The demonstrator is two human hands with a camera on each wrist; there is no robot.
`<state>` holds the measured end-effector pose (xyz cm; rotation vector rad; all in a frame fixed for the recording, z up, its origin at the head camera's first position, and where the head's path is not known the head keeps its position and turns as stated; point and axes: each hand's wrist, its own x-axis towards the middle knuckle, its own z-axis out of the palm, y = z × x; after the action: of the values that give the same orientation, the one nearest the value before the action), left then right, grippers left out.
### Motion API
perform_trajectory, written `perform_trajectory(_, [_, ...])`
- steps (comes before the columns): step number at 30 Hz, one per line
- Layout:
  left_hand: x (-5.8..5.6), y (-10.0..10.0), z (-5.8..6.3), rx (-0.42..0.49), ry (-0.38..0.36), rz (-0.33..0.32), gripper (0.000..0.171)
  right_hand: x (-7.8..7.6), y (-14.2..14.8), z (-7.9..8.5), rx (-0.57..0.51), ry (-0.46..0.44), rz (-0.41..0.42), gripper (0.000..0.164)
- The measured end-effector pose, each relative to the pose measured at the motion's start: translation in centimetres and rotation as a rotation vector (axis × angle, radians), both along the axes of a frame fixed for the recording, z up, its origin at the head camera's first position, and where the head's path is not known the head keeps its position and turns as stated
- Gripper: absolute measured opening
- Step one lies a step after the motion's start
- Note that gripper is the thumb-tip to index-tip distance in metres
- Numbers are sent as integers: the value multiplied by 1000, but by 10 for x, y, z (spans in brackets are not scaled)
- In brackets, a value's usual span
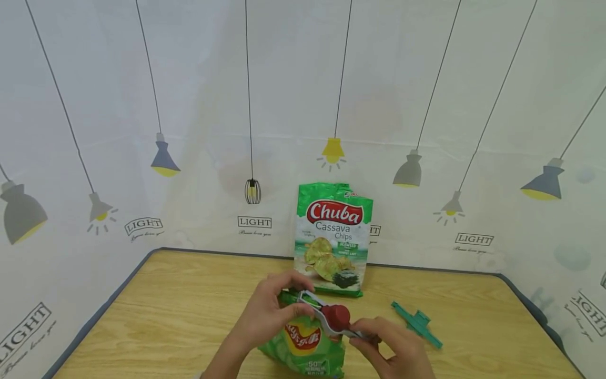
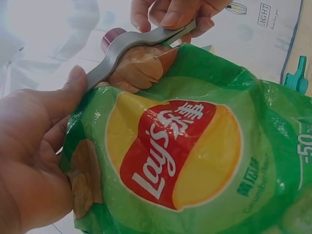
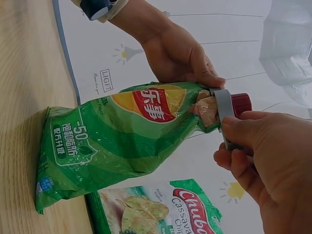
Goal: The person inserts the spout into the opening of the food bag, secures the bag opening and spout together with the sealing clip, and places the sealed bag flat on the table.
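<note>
Lay's cucumber-flavor bag (image 3: pixel 126 146): upright
Gray clip (image 3: pixel 224 105): at bag top
Left hand (image 1: pixel 270 310): pinches one clip end
Right hand (image 1: pixel 400 345): pinches the other

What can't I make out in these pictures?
Lay's bag, contents: hidden by its printed front, all views.
Left hand, some fingertips: hidden behind that bag, left wrist view.
Chuba bag, one side: cut off by the bottom edge, right wrist view.
Wall script under LIGHT: too small to read surely, head view.
</note>
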<state>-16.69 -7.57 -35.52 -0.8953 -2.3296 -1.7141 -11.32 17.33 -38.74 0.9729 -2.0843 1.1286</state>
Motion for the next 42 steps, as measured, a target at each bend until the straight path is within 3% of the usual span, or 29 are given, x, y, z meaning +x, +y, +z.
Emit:
perform_trajectory(5, [0,1,-2,37,-12,-12,24,1,-3,-2,10,-25,-37,32])
perform_trajectory(8, [0,1,-2,57,-26,-26,23,-1,-4,-5,2,-4,-47,46])
perform_trajectory(11, [0,0,-2,65,-43,-41,22,-2,-4,-7,-4,15,-48,49])
perform_trajectory(18, [0,1,-3,88,-24,-60,19,-1,-5,-6,3,17,-34,39])
perform_trajectory(25, [1,2,-4,145,9,-70,15,-1,-5,-7,11,8,-51,47])
perform_trajectory(32, [2,1,-3,133,27,-41,14,-3,-6,-10,-6,28,19,41])
perform_trajectory(42, [3,1,-1,85,-11,-14,17,-1,-6,-8,11,19,-15,37])
